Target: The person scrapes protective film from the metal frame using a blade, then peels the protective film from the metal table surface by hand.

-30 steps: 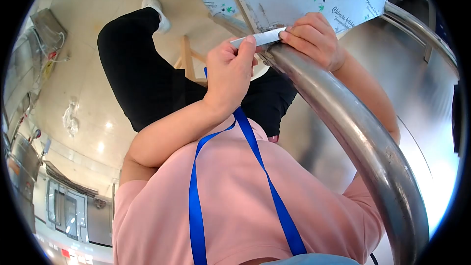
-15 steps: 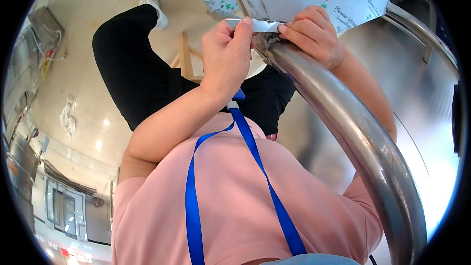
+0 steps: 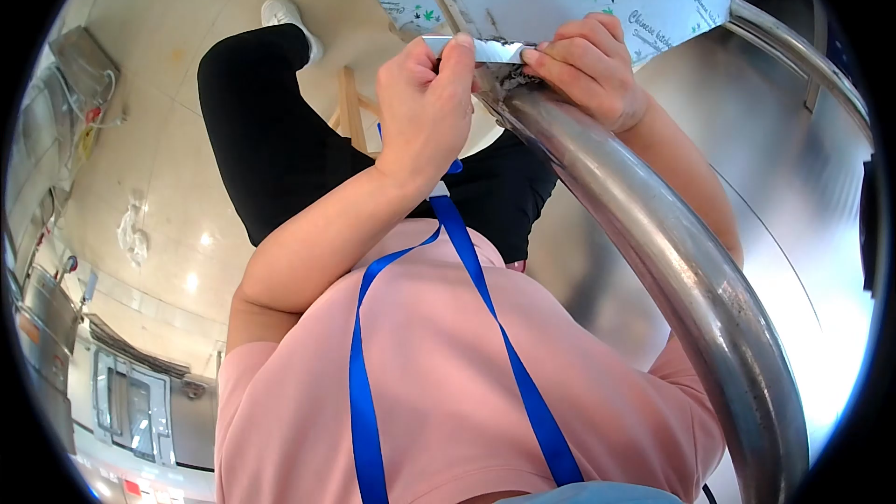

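Observation:
A short, shiny silver strip [image 3: 497, 51] is stretched between my two hands, just above the rough, dark end of a thick curved metal tube [image 3: 644, 191]. Its left end is pinched between the thumb and fingers of my left hand [image 3: 425, 98]. The fingers of my right hand [image 3: 588, 65] are closed on the other end, close to the tube. Right behind the strip lies a panel [image 3: 597, 0] under pale film printed with green leaves and lettering. Whether the strip touches the tube end, I cannot tell.
The big tube curves down along my right side, beside a shiny metal surface [image 3: 775, 224]. A thinner metal rail [image 3: 793, 56] runs at the upper right. Wooden stool legs [image 3: 350, 107] show beyond my left arm. Crumpled plastic [image 3: 133, 233] lies on the floor.
The view has shifted slightly, and my left leg appears a little further right. Both hands keep their grip on the strip at almost the same spot.

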{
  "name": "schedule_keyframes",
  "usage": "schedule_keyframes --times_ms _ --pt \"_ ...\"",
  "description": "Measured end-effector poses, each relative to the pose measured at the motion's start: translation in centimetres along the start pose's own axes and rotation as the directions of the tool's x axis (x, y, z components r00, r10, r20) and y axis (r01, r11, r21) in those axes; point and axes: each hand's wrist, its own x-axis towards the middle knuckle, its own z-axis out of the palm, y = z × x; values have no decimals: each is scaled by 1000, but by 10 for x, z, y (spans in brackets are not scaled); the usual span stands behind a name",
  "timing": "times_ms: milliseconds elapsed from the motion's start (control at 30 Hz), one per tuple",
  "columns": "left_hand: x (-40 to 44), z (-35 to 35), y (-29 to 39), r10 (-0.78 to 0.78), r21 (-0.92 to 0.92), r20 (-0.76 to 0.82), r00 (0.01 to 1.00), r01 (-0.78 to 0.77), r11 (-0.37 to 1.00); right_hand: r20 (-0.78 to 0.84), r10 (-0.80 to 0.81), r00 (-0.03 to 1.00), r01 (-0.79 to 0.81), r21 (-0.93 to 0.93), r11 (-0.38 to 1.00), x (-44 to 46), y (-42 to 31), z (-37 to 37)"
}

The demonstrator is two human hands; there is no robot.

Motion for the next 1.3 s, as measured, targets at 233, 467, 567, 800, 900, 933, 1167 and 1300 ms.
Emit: schedule_keyframes --times_ms 233,467,567,800,900,933,1167,1300 --pt "3 3 0 28 -9 3 1000 -28 1000 -38 14 999 -14 -21 1000 -3 3 3" --pt "7 4 -2 48 22 -7 999 -48 999 -88 107 990 -112 -59 992 -1 11 6" --pt "12 5 -2 78 78 3 997 -78 994 -124 145 982 -156 -83 984 -3 11 7" --pt "-3 2 8 -61 -77 79 995 67 995 -90 131 987 -135 -46 990 0 5 -1" --pt "-20 -4 3 -169 -121 110 980 182 976 45 46 998 -48 42 998 5 -1 -14" --pt "-22 -5 -4 -188 -132 114 975 203 970 101 24 995 -31 71 997 4 -1 -17" --pt "-24 1 -14 -199 -139 48 979 204 969 74 37 997 -45 106 993 -4 -3 -8" --pt "-11 2 -13 -64 -141 13 998 66 988 8 36 999 -37 71 997 -4 -2 -2"
